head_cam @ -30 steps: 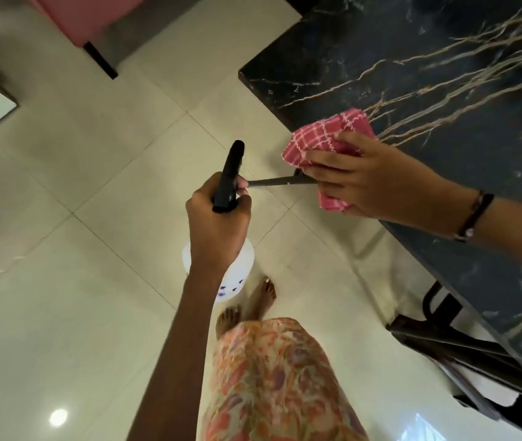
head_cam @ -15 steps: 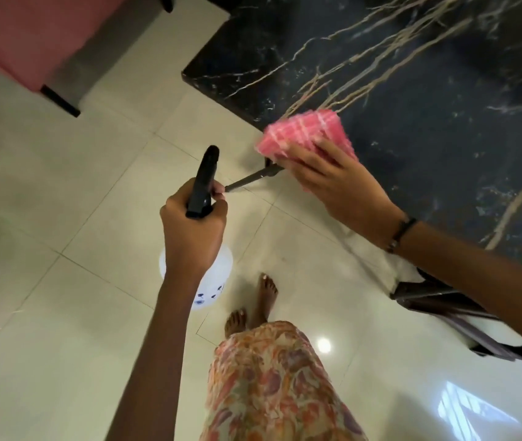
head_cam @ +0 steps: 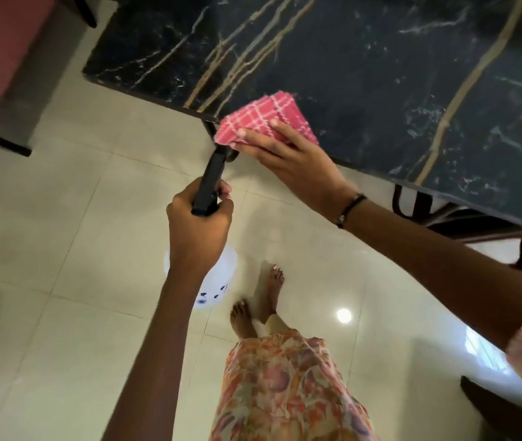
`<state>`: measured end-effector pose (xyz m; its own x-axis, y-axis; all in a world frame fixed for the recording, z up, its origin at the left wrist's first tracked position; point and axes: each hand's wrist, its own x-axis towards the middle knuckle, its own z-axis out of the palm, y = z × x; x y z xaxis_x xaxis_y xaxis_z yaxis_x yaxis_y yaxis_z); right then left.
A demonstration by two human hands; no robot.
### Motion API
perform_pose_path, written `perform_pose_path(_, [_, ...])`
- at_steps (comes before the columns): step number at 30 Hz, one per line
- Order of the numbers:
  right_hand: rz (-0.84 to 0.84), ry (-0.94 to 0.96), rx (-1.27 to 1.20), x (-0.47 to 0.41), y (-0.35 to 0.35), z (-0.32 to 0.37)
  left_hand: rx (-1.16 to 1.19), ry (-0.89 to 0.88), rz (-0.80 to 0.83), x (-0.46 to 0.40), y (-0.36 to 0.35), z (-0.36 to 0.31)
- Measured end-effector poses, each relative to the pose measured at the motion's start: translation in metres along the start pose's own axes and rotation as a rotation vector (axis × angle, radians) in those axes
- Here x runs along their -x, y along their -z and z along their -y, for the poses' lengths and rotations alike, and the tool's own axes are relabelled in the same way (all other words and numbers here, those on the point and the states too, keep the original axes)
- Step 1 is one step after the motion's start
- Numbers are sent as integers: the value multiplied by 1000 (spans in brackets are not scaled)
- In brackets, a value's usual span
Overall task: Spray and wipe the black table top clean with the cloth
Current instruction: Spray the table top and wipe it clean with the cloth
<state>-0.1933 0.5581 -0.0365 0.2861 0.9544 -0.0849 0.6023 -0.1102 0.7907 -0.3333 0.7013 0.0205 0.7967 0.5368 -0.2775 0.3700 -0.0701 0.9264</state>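
Since a moment ago the cloth has slid further along the near edge of the black worktop, and the sprayer's black head now points up toward it. The right hand presses the pink checked cloth flat at the worktop's edge — fingers spread over it. The left hand has its grip closed round the spray bottle handle — white body hanging over the tiled floor.
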Motion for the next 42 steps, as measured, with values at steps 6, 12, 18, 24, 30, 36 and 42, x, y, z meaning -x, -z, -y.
perform_pose_path(6, [62, -36, -52, 142, -26, -14, -7, 36, 91, 18, -28, -5])
perform_pose_path(12, [278, -177, -144, 310, -43, -30, -58, 58, 164, 36, -67, -7])
perform_pose_path(18, [179, -147, -56, 277, -50, -5, -88, 30, 190, 54, -122, -14])
perform_pose_path(24, [39, -151, -139, 237, -64, 1, -122, 3, 234, 81, -185, -27])
perform_pose_path(30, [126, -200, -80, 420, -96, -15, -126, -12, 272, 106, -238, -37])
perform_pose_path(36, [268, -359, -95, 519, -103, -17, -139, -29, 323, 131, -281, -44])
perform_pose_path(42, [139, -234, -121, 442, -106, -9, -163, -19, 372, 148, -318, -49])
